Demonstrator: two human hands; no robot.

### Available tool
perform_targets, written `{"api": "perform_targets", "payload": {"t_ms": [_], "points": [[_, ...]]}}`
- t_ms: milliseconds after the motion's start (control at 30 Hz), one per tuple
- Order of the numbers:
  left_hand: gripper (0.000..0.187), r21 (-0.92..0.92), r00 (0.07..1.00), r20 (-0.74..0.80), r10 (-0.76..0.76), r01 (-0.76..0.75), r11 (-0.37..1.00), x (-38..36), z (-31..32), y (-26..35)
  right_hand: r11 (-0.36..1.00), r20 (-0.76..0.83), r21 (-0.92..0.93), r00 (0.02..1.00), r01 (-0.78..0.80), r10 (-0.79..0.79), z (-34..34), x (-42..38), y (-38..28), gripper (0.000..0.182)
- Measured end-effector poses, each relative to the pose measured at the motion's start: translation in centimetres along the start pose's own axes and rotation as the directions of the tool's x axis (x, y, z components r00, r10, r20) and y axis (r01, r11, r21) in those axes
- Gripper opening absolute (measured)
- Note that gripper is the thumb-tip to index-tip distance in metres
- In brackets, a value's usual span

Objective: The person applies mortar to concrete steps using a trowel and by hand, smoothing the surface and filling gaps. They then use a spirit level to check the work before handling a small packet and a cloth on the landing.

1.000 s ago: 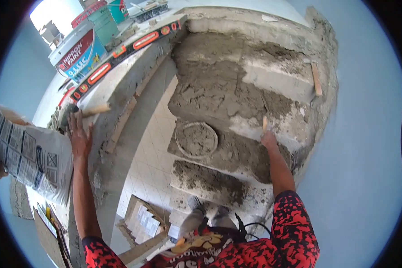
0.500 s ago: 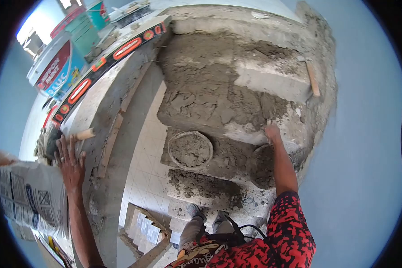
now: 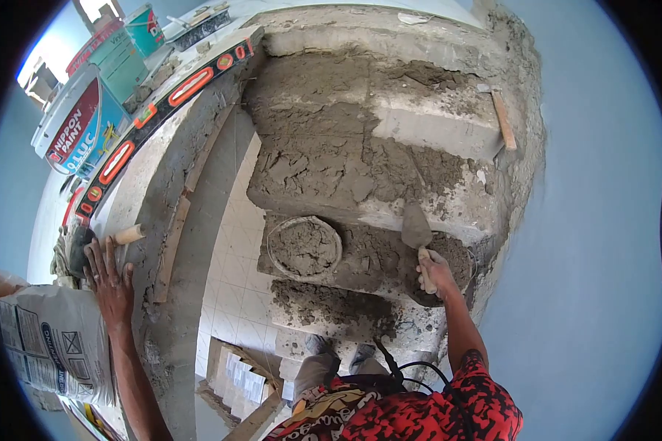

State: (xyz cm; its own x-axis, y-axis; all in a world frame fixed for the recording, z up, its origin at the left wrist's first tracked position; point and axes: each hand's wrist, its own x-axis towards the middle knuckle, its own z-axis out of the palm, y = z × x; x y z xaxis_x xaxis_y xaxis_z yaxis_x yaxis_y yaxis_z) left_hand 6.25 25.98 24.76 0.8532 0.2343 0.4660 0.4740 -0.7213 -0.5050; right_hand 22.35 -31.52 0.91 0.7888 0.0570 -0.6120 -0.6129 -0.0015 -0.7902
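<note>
My right hand (image 3: 438,273) is closed around the wooden handle of a pointed trowel (image 3: 417,226). Its grey, mortar-coated blade points away from me, over the step edge. Below that hand is a dark round bucket of mortar (image 3: 454,256), partly covered by the hand and forearm. To its left stands another bucket (image 3: 339,253), filled with grey mortar (image 3: 305,246). Wet mortar (image 3: 309,165) lies rough across the steps beyond. My left hand (image 3: 112,285) rests with fingers spread on the side ledge, beside a black-headed mallet (image 3: 129,235) with a wooden handle.
A long spirit level (image 3: 147,114) lies along the left ledge, beside paint buckets (image 3: 81,128). A printed sack (image 3: 55,342) sits near my left forearm. A wood strip (image 3: 503,120) leans at the right wall (image 3: 603,220). Tiled flooring (image 3: 232,257) shows below the ledge.
My right hand has drawn back toward me from the upper step, bringing the trowel above the right bucket. The left hand stays on the ledge. The whole view has shifted slightly.
</note>
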Motion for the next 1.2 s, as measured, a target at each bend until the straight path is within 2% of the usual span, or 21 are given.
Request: {"api": "perform_targets", "payload": {"t_ms": [100, 233, 300, 500, 600, 733, 767, 833, 900, 933, 1000, 1033, 1167, 1200], "points": [[0.059, -0.028, 0.999, -0.031, 0.013, -0.014, 0.999, -0.1, 0.0, -0.2, 0.999, 0.085, 0.013, 0.996, -0.033, 0.032, 1.2, 1.5, -0.8, 0.021], [0.059, -0.013, 1.0, -0.014, -0.01, 0.009, 1.0, -0.1, 0.1, -0.1, 0.997, 0.08, 0.062, 0.996, -0.046, 0.041, 2.4, 6.1, -1.4, 0.02], [0.06, -0.012, 1.0, -0.006, -0.012, 0.012, 1.0, 0.0, -0.2, 0.0, 0.999, 0.008, 0.035, 1.0, -0.013, 0.012, 3.0, 7.9, -1.8, 0.021], [0.061, -0.015, 1.0, -0.012, -0.001, 0.001, 1.0, 0.0, 0.2, 0.0, 0.998, -0.011, 0.061, 1.0, 0.024, -0.024, 3.0, 11.6, -3.1, 0.021], [0.061, -0.03, 1.0, -0.023, 0.006, -0.006, 1.0, 0.0, 0.1, 0.2, 0.998, -0.036, 0.017, 0.997, 0.065, -0.064, 3.5, 12.9, -4.1, 0.022], [0.062, -0.077, 0.998, -0.054, 0.024, -0.028, 0.997, -0.1, -0.2, 0.0, 0.99, -0.004, 0.031, 0.99, 0.141, -0.141, 3.8, 18.8, -6.4, 0.019], [0.063, -0.073, 1.0, 0.007, -0.013, 0.013, 0.997, -0.1, -0.3, 0.1, 0.992, -0.033, 0.019, 0.992, 0.126, -0.125, 4.0, 19.3, -7.4, 0.019], [0.064, -0.084, 1.0, -0.004, -0.03, 0.03, 0.996, 0.0, -0.7, 0.3, 0.994, -0.055, 0.014, 0.993, 0.109, -0.108, 3.9, 22.8, -6.1, 0.018], [0.065, -0.125, 1.0, -0.009, -0.029, 0.028, 0.992, -0.2, -0.6, 0.2, 0.946, -0.184, -0.253, 0.951, 0.2, -0.25, 2.2, 30.2, -1.6, 0.017], [0.065, -0.119, 0.999, -0.019, -0.046, 0.044, 0.992, 0.0, -0.6, 0.2, 0.942, -0.171, -0.253, 0.949, 0.219, -0.266, 3.3, 27.9, -3.2, 0.017], [0.066, -0.102, 0.999, 0.03, -0.036, 0.039, 0.994, 0.0, -0.8, 0.4, 0.982, -0.071, 0.067, 0.983, 0.177, -0.172, 5.4, 20.1, -6.1, 0.016], [0.067, -0.104, 0.999, 0.039, -0.036, 0.04, 0.994, 0.0, -0.8, 0.4, 0.97, -0.03, 0.18, 0.987, 0.161, -0.159, 5.3, 22.0, -5.9, 0.015], [0.067, -0.113, 0.998, 0.06, -0.038, 0.044, 0.993, -0.1, -0.9, 0.6, 0.976, -0.024, 0.153, 0.987, 0.158, -0.156, 5.5, 22.1, -5.6, 0.015], [0.066, -0.118, 0.998, 0.048, -0.035, 0.041, 0.992, -0.2, -0.9, 0.6, 0.967, -0.045, 0.159, 0.98, 0.198, -0.193, 5.7, 21.6, -5.5, 0.015]]}}
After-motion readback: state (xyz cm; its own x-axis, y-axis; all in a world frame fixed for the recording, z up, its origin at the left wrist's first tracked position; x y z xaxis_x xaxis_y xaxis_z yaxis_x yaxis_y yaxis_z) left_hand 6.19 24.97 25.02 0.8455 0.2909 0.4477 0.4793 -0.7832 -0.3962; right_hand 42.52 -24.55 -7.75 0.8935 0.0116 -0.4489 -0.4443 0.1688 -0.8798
